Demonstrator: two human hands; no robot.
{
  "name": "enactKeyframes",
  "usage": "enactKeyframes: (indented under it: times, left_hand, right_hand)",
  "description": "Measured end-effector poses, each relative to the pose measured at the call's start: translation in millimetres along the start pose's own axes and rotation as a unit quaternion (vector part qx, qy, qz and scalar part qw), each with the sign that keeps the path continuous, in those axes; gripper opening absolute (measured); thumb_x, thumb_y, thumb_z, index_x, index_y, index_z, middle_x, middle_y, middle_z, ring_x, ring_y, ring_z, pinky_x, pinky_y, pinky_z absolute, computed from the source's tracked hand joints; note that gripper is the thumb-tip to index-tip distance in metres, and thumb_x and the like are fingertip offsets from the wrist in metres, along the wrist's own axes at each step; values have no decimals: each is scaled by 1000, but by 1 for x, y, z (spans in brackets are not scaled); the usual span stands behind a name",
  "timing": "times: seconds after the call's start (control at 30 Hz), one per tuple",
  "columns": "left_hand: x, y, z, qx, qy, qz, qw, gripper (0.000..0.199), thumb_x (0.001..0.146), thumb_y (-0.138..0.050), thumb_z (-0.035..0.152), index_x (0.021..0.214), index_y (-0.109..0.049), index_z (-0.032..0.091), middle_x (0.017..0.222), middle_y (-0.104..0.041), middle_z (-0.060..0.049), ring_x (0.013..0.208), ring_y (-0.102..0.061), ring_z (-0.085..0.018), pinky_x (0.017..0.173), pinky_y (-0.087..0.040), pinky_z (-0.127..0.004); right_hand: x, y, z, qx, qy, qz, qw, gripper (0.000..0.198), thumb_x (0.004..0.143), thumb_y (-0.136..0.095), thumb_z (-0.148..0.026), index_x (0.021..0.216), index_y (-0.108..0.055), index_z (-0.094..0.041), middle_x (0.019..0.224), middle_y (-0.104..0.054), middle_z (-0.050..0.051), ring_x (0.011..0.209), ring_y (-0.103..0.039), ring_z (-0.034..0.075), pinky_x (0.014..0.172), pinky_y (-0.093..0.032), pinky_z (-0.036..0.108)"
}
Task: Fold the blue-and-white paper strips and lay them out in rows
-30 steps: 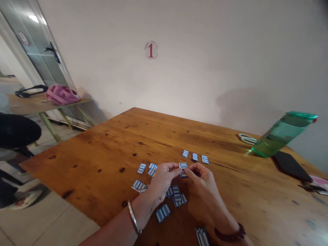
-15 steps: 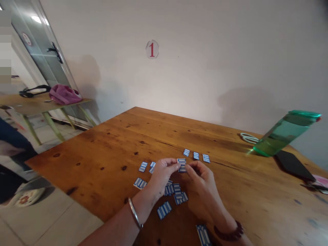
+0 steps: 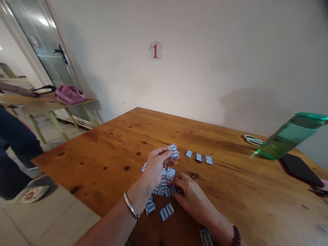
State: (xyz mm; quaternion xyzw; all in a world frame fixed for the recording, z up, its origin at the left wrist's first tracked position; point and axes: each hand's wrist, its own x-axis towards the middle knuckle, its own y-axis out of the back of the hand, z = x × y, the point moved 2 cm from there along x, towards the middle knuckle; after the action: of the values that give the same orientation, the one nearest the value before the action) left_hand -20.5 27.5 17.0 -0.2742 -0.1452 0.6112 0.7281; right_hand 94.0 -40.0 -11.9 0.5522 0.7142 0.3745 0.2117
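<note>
My left hand (image 3: 156, 167) pinches a small blue-and-white card (image 3: 173, 151) between thumb and fingers, raised above the wooden table (image 3: 123, 143). Under and beside that hand lies a loose pile of similar cards (image 3: 164, 186), partly hidden by both hands. My right hand (image 3: 191, 194) is at the pile's right side, thumb and fingers apart and touching cards there. One card (image 3: 167, 212) lies separately in front of the pile. Farther back, three more cards or small stacks (image 3: 199, 157) sit in a spaced row. Near the bottom edge, another card (image 3: 205, 235) is partly covered by my right forearm.
A green bottle (image 3: 292, 136) leans at the right, near a coiled white cable (image 3: 253, 140) and a dark flat object (image 3: 301, 169). Beyond the left edge, a person's legs (image 3: 17, 147) and a smaller table with a pink bag (image 3: 69, 94) are visible.
My right hand has left the held card and moved down to the pile. My left hand has lifted the card slightly up and left. The view has shifted a little.
</note>
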Motion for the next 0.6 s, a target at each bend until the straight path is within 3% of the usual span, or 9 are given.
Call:
enactKeyframes:
  times: [0.2,0.37,0.47,0.6]
  left_hand:
    - [1,10,-13,-10,17,22,1000,14,61,-68,13,70,-58,13,62,-67,-4,60,-66,-18,55,-50,-26]
    - [1,12,-15,-8,18,19,1000,17,60,-69,15,71,-58,14,63,-68,-4,60,-66,-18,56,-50,-26]
    - [2,13,-16,6,12,27,1000,17,58,-70,16,71,-59,14,64,-68,-4,61,-66,-18,55,-50,-25]
    - [2,13,-18,51,12,34,998,16,57,-70,19,69,-61,13,65,-67,-4,60,-64,-16,54,-48,-25]
  right_hand:
    - [0,0,1,-28,-11,-7,1000,21,72,-56,-8,88,-63,-19,90,-57,5,86,-53,19,77,-39,27]
    - [1,-3,2,3,7,43,999,18,66,-56,-4,76,-58,-19,86,-56,3,83,-51,18,73,-38,26]
    - [2,0,4,64,0,76,995,14,67,-53,-5,68,-54,-19,73,-57,0,70,-52,14,63,-38,24]
    - [5,9,12,207,-80,128,967,11,72,-53,-20,60,-52,-19,53,-53,-3,51,-47,11,48,-34,22]
